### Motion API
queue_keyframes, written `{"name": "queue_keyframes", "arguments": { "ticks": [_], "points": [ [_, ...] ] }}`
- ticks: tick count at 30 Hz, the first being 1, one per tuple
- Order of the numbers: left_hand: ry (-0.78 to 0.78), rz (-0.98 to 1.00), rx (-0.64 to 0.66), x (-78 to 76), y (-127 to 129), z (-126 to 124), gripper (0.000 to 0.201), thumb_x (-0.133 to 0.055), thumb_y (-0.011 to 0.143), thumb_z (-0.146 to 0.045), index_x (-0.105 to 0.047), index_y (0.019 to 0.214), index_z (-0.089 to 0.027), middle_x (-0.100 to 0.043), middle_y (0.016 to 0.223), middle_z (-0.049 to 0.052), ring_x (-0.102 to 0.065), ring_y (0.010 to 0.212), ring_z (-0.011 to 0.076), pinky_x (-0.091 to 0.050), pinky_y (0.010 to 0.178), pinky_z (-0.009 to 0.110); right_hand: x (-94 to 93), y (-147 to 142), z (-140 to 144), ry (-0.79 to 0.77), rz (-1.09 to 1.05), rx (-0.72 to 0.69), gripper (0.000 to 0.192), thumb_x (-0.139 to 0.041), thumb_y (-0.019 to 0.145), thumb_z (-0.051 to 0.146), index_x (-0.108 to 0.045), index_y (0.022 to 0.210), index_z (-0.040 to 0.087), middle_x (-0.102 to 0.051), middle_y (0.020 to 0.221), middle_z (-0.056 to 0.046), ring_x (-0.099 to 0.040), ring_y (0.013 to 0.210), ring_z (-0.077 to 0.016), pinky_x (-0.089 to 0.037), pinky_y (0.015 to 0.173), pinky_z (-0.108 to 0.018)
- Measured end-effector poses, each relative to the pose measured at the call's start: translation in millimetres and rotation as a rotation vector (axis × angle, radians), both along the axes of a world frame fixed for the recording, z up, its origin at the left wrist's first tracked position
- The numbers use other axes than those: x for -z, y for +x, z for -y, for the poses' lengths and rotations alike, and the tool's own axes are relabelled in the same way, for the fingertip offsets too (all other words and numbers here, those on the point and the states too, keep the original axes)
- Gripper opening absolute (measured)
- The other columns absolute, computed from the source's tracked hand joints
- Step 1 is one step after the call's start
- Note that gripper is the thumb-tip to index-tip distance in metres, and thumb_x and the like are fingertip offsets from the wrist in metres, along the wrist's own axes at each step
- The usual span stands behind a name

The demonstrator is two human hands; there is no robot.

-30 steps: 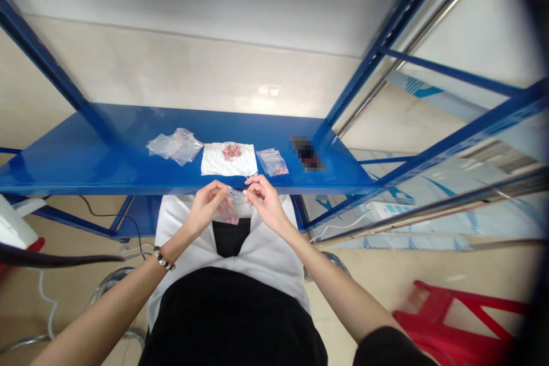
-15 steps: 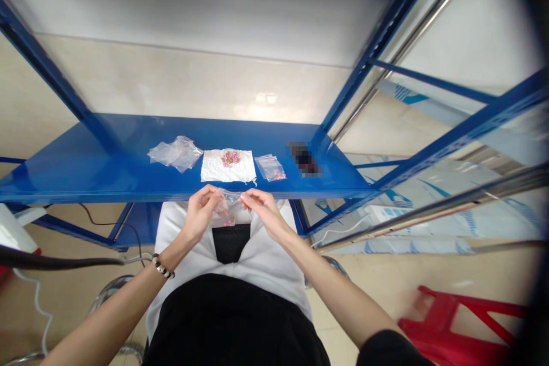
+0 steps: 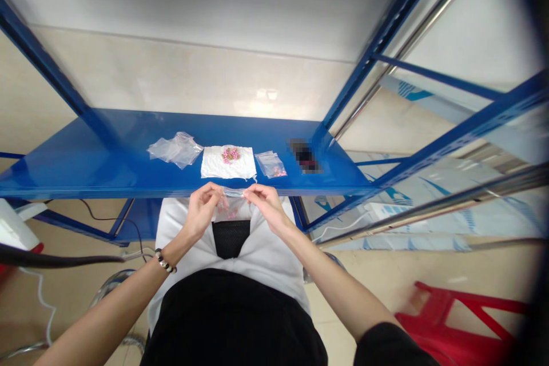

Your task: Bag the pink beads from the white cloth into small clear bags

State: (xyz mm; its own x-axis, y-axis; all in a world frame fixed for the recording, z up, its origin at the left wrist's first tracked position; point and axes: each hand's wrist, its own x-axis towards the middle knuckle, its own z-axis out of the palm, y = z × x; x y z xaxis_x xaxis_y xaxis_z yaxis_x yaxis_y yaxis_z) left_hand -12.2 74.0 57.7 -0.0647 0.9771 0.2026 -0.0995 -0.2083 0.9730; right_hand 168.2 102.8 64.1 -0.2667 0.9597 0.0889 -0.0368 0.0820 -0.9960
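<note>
Between my hands, just in front of the shelf edge, a clear zip bag is stretched by its top, with small pink pieces low inside it. My left hand pinches the bag's left upper corner, and my right hand pinches the right one. Beyond them on the blue shelf lies a white cloth bearing a small heap of pink and brownish beads. Right of the cloth rest small zip bags with pink pieces at one corner. To its left is a loose pile of clear bags.
The blue shelf has uprights at both ends and a beige wall behind. A blurred-out dark object lies near its right end. A red stool stands on the floor at the lower right. White cables hang at the left.
The bag's top edge is now pulled straighter and flatter between my fingers. Both hands keep their pinch. The things on the shelf stay in place; the view shifts slightly.
</note>
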Motion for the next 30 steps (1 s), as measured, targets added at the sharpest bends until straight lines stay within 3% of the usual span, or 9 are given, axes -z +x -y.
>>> {"name": "queue_keyframes", "arguments": {
  "ticks": [18, 30],
  "points": [
    [-0.029, -0.021, 0.057, 0.7, -0.1, 0.3, 0.025, -0.066, 0.083, -0.04, -0.064, 0.078, -0.015, -0.067, 0.066, 0.002, -0.059, 0.058, 0.0139, -0.045, 0.06, 0.025, 2.2, -4.3, 4.4, 0.006, 0.022, -0.039, 0.027, -0.065, 0.081, 0.044, -0.066, 0.074, 0.018, -0.061, 0.071, -0.001, -0.052, 0.066, -0.0134, -0.04, 0.063, -0.025],
    [-0.019, -0.025, 0.087, 1.7, 1.7, 1.1, 0.026, -0.066, 0.083, -0.04, -0.064, 0.077, -0.015, -0.066, 0.064, 0.002, -0.059, 0.058, 0.014, -0.045, 0.06, 0.025, 6.6, -4.3, 4.0, 0.1, 0.029, -0.04, 0.024, -0.067, 0.081, 0.041, -0.069, 0.072, 0.018, -0.062, 0.072, -0.001, -0.054, 0.071, -0.0148, -0.041, 0.067, -0.027]
  ]
}}
